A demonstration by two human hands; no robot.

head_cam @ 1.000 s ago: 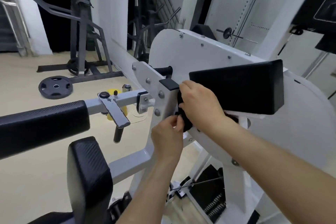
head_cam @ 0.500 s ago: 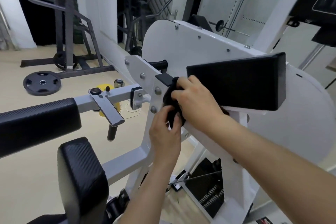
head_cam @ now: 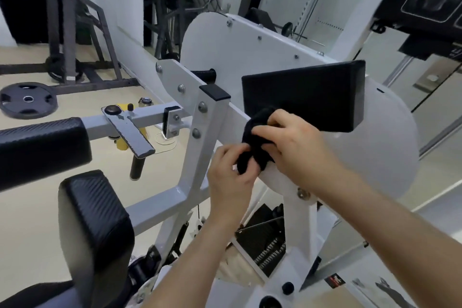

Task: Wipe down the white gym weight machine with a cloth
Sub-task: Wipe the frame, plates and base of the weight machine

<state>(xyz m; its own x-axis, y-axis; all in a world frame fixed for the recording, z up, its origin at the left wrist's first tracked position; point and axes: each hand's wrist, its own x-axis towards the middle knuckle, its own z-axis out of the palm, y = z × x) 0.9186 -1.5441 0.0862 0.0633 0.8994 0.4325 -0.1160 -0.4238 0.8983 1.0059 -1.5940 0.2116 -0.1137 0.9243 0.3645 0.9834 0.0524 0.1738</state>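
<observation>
Your right hand (head_cam: 297, 147) curls fingers over bunched black cloth (head_cam: 253, 150), pressed to white weight machine (head_cam: 250, 52) frame just below black pad (head_cam: 305, 97); your left hand (head_cam: 230, 177) pinches cloth's lower end.

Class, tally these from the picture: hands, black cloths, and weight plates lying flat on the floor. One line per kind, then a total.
Hands: 2, the left hand and the right hand
Black cloth: 1
Weight plate flat on the floor: 1
Total: 4
</observation>
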